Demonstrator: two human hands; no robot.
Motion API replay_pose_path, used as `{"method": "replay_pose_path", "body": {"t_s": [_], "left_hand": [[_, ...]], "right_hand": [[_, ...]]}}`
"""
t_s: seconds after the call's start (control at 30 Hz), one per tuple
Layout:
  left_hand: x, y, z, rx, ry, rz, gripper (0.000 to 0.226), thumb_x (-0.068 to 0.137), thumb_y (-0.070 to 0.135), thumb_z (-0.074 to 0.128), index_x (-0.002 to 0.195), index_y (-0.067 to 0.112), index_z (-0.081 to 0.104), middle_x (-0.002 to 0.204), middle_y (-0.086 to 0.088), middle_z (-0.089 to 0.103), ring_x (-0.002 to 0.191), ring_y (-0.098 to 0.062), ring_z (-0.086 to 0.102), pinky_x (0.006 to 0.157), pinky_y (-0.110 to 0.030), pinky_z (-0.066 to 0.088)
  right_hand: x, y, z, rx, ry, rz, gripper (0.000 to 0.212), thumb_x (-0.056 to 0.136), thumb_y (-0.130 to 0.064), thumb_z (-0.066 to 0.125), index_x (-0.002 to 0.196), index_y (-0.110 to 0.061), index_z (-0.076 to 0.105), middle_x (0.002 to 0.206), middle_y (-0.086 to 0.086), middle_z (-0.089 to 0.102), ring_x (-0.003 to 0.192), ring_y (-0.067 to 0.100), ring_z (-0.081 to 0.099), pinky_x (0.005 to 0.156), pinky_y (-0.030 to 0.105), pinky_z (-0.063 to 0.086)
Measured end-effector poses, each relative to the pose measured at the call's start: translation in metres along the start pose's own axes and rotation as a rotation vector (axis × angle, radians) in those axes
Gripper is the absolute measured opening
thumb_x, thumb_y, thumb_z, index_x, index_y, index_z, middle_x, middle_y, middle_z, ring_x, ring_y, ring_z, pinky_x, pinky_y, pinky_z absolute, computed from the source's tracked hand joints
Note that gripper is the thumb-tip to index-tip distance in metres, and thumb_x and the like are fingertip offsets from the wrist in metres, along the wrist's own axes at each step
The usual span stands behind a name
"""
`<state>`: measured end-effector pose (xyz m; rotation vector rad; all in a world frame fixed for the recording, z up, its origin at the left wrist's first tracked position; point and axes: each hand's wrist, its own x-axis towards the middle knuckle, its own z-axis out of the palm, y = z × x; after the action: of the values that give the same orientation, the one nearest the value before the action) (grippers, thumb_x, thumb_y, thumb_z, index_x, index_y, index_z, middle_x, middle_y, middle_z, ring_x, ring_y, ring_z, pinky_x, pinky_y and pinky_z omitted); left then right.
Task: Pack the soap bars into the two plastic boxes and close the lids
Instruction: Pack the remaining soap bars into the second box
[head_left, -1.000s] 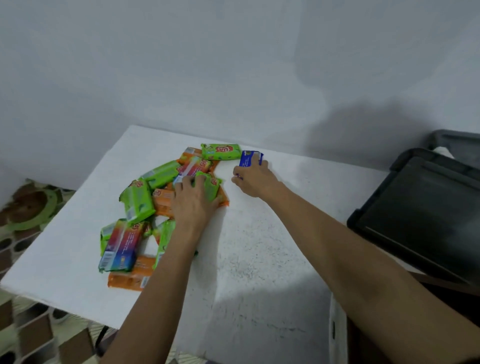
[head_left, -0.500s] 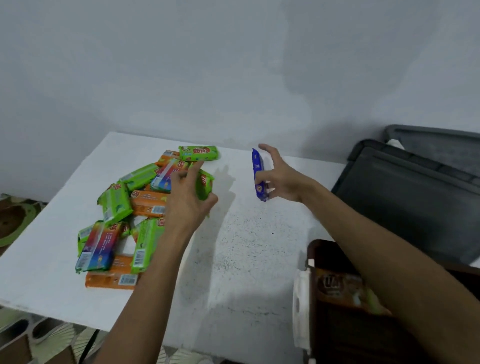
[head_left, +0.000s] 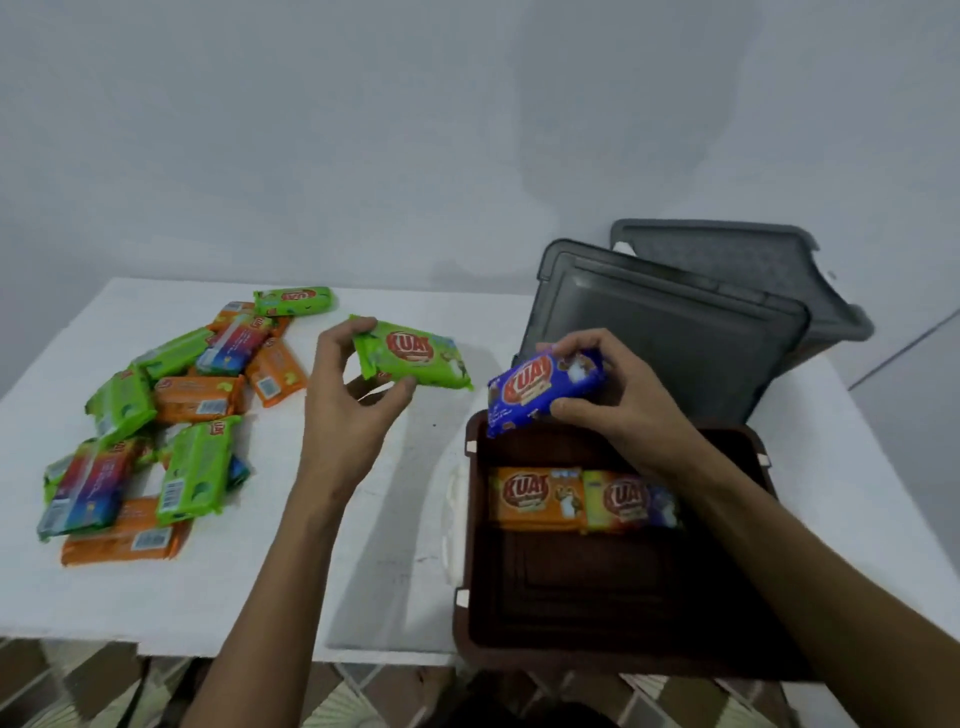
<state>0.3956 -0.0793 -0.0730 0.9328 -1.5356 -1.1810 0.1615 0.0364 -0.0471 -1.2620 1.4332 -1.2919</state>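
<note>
The right hand (head_left: 618, 400) grips a blue wrapped soap bar (head_left: 545, 387) over the open brown plastic box's (head_left: 613, 597) far-left corner, long axis left-right, left end tilted down. The left hand (head_left: 348, 410) pinches a green wrapped soap bar (head_left: 415, 356) above the white table (head_left: 363, 571), lengthwise left-right.

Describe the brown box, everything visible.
The brown box is a squarish, dark brown plastic container, open with no lid on it, standing at the table's near right edge. Pale clips sit on its rim. Its ribbed floor is mostly bare; two wrapped soap bars lie side by side towards the far wall: an orange bar and a multicoloured bar. The right hand holds a blue soap bar over its far left corner. Grey lids lean behind it.
</note>
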Motion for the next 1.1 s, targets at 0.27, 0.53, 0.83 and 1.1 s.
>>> {"method": "replay_pose_path", "body": {"t_s": [0.27, 0.53, 0.83, 1.1], "left_hand": [[-0.032, -0.013, 0.039, -0.247, -0.121, -0.175, 0.056, 0.080, -0.012, 0.067, 0.124, 0.015, 0.046, 0.118, -0.012, 0.060, 0.099, -0.023, 0.064, 0.081, -0.036, 0.057], [-0.045, -0.012, 0.049, -0.195, -0.174, -0.205, 0.056, 0.080, -0.016, 0.065, 0.124, 0.014, 0.044, 0.126, -0.015, 0.056, 0.096, -0.016, 0.067, 0.079, -0.033, 0.059], [-0.049, -0.004, 0.048, -0.149, -0.203, -0.193, 0.054, 0.082, -0.012, 0.066, 0.121, 0.018, 0.045, 0.126, -0.006, 0.057, 0.097, -0.009, 0.066, 0.081, -0.031, 0.058], [-0.064, 0.011, 0.075, -0.163, -0.413, -0.135, 0.052, 0.083, -0.006, 0.068, 0.120, 0.020, 0.043, 0.124, -0.001, 0.057, 0.109, -0.012, 0.062, 0.079, -0.026, 0.056]], "right_hand": [[-0.064, 0.036, -0.013, -0.032, 0.003, 0.102, 0.032, 0.086, 0.007, 0.063, 0.111, -0.012, 0.058, 0.114, 0.010, 0.064, 0.099, 0.010, 0.067, 0.070, 0.026, 0.056], [-0.067, 0.072, -0.003, -0.454, -0.107, 0.167, 0.032, 0.089, -0.020, 0.068, 0.117, -0.028, 0.054, 0.122, 0.005, 0.065, 0.102, 0.009, 0.066, 0.076, 0.021, 0.058], [-0.058, 0.066, -0.002, -1.050, -0.206, 0.102, 0.040, 0.090, -0.047, 0.060, 0.125, -0.033, 0.048, 0.104, -0.002, 0.071, 0.089, 0.017, 0.067, 0.070, 0.029, 0.049], [-0.065, 0.028, -0.017, 0.386, 0.051, 0.210, 0.042, 0.087, -0.014, 0.063, 0.127, -0.022, 0.053, 0.111, 0.017, 0.069, 0.088, 0.031, 0.070, 0.072, 0.033, 0.059]]}}
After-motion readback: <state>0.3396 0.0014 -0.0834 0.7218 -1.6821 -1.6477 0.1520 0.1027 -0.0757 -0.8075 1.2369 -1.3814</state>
